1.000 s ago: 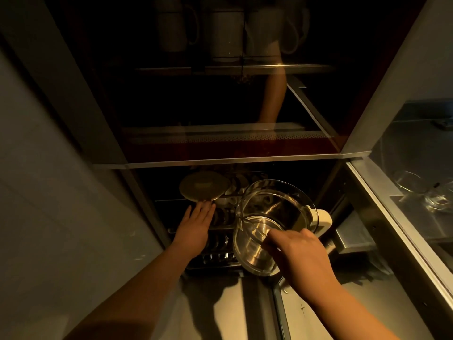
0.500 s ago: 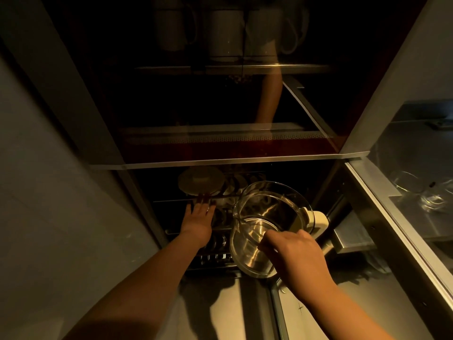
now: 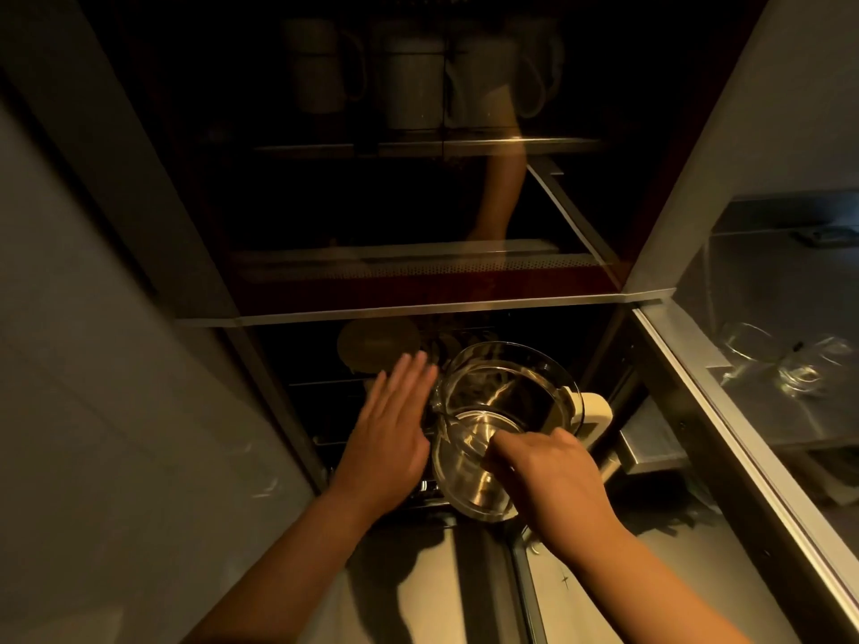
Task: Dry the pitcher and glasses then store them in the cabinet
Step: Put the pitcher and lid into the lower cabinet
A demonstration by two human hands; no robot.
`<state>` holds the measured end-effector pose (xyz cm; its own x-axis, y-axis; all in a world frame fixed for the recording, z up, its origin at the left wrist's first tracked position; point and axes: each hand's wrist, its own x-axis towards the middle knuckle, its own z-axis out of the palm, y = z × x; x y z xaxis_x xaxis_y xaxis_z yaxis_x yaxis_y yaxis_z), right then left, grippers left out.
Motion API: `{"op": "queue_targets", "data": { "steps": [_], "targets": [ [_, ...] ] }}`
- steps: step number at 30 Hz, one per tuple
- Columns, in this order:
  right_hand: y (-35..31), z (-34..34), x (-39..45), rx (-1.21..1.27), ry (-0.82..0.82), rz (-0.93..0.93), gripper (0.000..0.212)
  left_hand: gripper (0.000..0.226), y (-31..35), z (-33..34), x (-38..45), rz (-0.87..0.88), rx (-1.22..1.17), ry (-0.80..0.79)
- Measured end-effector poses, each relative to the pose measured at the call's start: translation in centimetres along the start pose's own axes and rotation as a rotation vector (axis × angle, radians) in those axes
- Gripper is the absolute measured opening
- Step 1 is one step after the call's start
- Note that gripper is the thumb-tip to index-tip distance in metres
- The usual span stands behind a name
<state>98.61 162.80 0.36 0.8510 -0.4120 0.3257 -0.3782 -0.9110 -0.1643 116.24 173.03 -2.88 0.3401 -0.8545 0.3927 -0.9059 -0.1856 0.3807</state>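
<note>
The right hand's (image 3: 544, 481) curled fingers grip the near rim of the glass pitcher (image 3: 492, 425), held over the dark lower rack (image 3: 325, 411). The pitcher tilts, mouth toward the camera, its white handle (image 3: 590, 411) pointing right (base away). The left hand (image 3: 390, 439) lies flat, fingers straight, just beside the pitcher's left wall.

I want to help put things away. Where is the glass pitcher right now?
In the head view, the glass pitcher sits low in the middle, over the dark rack, with the right hand gripping its rim and the left hand open just left of it.
</note>
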Motion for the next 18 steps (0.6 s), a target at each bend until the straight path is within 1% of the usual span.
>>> {"op": "queue_targets", "data": {
  "steps": [1,3,5,8,10,13,16,18],
  "targets": [
    [-0.3,-0.4,-0.1,0.0,-0.002,-0.002,0.023,0.067,1.3,-0.9,-0.5,0.113,-0.005,0.023],
    [-0.7,-0.8,0.1,-0.015,-0.001,-0.015,0.023,0.057,3.0,-2.0,-1.0,0.294,0.07,-0.023],
    [-1.3,-1.4,0.1,-0.034,-0.024,-0.033,0.022,0.05,4.2,-2.9,-1.2,0.36,0.172,-0.08],
    [-2.0,-2.1,-0.3,-0.033,-0.055,-0.057,0.022,0.044,5.0,-4.2,-1.0,0.358,0.17,-0.152],
    [-2.4,-2.7,-0.4,-0.04,-0.041,-0.076,0.02,0.034,5.2,-5.3,-0.7,0.329,0.138,-0.233],
    [-2.8,-3.6,-0.5,-0.064,-0.029,-0.109,0.017,0.024,5.7,-6.7,-0.4,0.291,0.123,-0.298],
    [-3.1,-5.0,-0.8,-0.064,-0.016,-0.137,0.019,0.022,6.9,-8.5,0.2,0.258,0.092,-0.366],
    [-3.2,-6.4,-1.0,-0.003,0.027,-0.164,0.018,0.023,7.8,-9.9,0.7,0.246,0.065,-0.406]
  ]
}}
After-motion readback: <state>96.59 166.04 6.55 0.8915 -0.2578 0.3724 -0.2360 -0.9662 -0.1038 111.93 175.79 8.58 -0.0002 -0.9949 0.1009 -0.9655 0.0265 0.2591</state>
